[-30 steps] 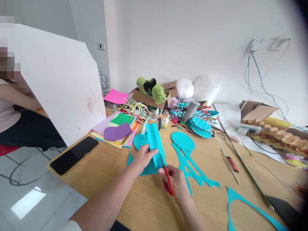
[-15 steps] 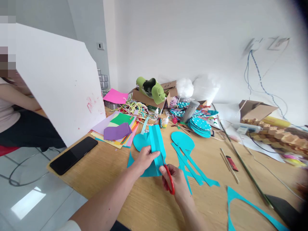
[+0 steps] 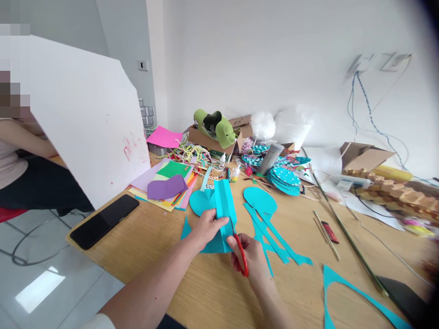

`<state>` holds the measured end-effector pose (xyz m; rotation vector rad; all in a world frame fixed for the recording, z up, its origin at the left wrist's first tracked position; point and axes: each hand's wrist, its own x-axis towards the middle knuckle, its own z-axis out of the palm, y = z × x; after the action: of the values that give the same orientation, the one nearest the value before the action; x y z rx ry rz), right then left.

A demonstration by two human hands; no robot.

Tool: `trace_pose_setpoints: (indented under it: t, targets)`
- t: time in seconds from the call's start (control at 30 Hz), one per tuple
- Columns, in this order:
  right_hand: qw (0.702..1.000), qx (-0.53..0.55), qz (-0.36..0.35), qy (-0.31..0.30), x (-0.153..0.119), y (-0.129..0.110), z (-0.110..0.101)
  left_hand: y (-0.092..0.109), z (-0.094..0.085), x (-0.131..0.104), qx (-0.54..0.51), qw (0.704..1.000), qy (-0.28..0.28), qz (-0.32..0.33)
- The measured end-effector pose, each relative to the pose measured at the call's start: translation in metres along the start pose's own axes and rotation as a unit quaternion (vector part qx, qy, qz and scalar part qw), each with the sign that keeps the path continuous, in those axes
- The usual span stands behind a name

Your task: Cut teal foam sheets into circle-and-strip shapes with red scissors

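Pale wall (image 3: 257,64) behind, wooden table (image 3: 133,249) in front. Far left: another person's arm (image 3: 32,139), partly behind a white board (image 3: 85,119). Next, a phone (image 3: 104,221) near the table edge, then a pile of coloured paper (image 3: 168,188) and a blue round piece (image 3: 200,202).

Left hand (image 3: 206,227): grasping; pinches the folded blue paper (image 3: 224,198) at its left side, thumb on top. Paper's long axis runs away from the person, far end leaning slightly left. More blue paper (image 3: 210,245) beneath; cannot tell whether it is the same piece.

Scissors (image 3: 243,256) at the paper's right edge, blades pointing away and a little left, close to parallel with that axis; tips not clearly visible. Right hand (image 3: 253,256): closed around the red handles. From it the paper lies ahead and to the left; left hand sits nearer the paper's middle.

Further right: blue disc (image 3: 260,200), narrow offcuts (image 3: 283,242), curved offcut (image 3: 329,276), two thin sticks (image 3: 327,238), egg cartons (image 3: 391,189)
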<state>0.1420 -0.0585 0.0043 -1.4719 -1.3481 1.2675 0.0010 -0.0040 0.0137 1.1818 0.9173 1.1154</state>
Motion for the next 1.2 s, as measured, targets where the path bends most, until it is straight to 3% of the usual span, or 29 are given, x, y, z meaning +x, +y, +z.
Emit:
trace_pose_setpoints:
  t: [0.67,0.93,1.2]
  targets:
    - [0.999,0.021,0.014,0.022,-0.004,-0.010,0.003,0.001,0.007,-0.005,0.034,0.999,0.001,-0.013]
    - [0.999,0.013,0.020,0.027,-0.002,-0.007,0.003,0.002,0.007,-0.005,-0.001,1.000,-0.004,-0.013]
    - [0.999,0.010,0.030,0.007,-0.004,-0.012,0.006,0.003,0.003,0.000,-0.048,0.996,0.046,-0.057]
